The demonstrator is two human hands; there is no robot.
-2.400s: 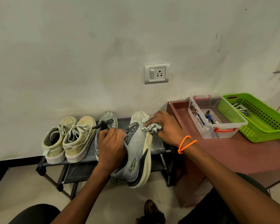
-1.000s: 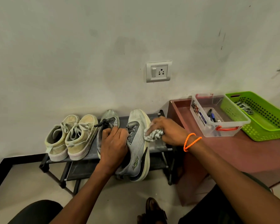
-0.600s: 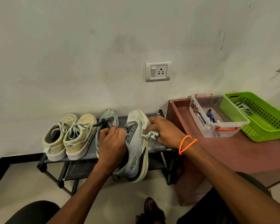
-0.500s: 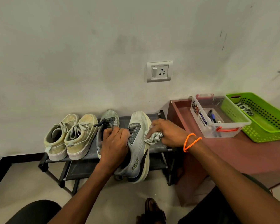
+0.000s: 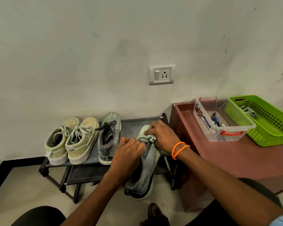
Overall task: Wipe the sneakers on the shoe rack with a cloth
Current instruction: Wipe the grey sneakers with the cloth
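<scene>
A pair of beige canvas sneakers (image 5: 71,141) and one grey laced sneaker (image 5: 108,137) sit on the black metal shoe rack (image 5: 134,123). The left hand (image 5: 127,158) grips a grey sneaker (image 5: 145,175), hiding its collar. The right hand (image 5: 163,136) bunches a grey-white cloth (image 5: 148,138) against its toe, which is largely covered.

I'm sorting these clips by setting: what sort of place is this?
Probably a home entryway or room corner: a low shoe rack against a plain wall, a wall socket, and a green basket.
</scene>
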